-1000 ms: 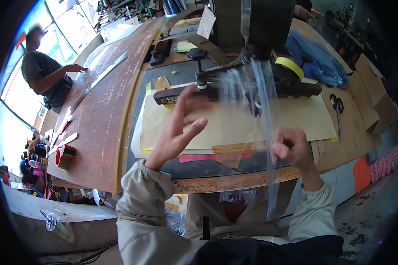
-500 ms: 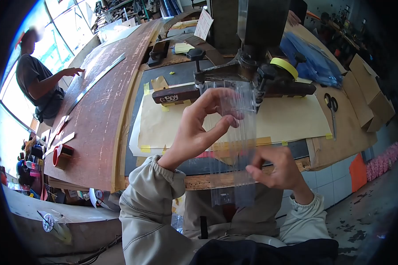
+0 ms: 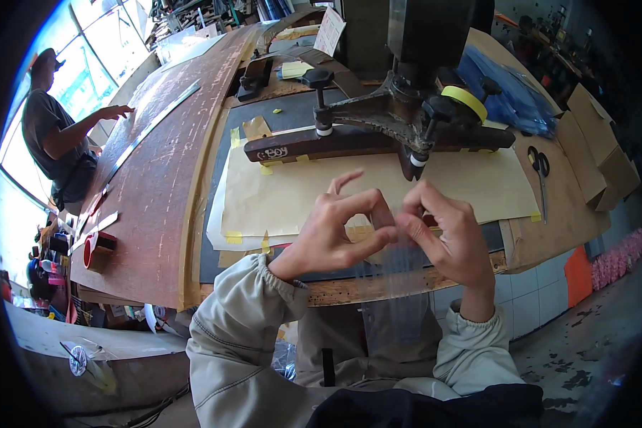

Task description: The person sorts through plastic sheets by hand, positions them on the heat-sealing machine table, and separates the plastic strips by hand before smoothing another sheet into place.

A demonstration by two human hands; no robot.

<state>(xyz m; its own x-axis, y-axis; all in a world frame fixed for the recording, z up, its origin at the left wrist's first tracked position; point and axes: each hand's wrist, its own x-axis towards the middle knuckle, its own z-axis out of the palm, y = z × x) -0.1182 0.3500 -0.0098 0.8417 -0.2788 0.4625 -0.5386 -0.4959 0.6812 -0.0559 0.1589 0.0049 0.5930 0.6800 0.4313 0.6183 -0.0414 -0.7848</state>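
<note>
A clear, folded plastic sheet [image 3: 401,296] hangs in front of the table's front edge, partly blurred and see-through. My left hand [image 3: 339,232] pinches its upper end between thumb and index finger, with the other fingers lifted. Close beside it, my right hand [image 3: 449,232] has thumb and fingers closed on the same upper end. Behind my hands lies a cream board [image 3: 299,192], taped down with small yellow pieces. A dark bar [image 3: 314,145] with white lettering rests across it under the machine's black metal bracket [image 3: 378,114].
Scissors [image 3: 540,171] lie at the right beside an open cardboard box [image 3: 599,157]. A yellow tape roll [image 3: 466,104] leans near the bracket, before blue plastic sheets [image 3: 506,93]. At the left, a person [image 3: 60,135] stands by the long brown board [image 3: 157,185] with a metal ruler [image 3: 153,128].
The plastic sheet has come down and slightly right. My left hand has lowered with it, while my right hand has risen from its side to the upper end, beside my left.
</note>
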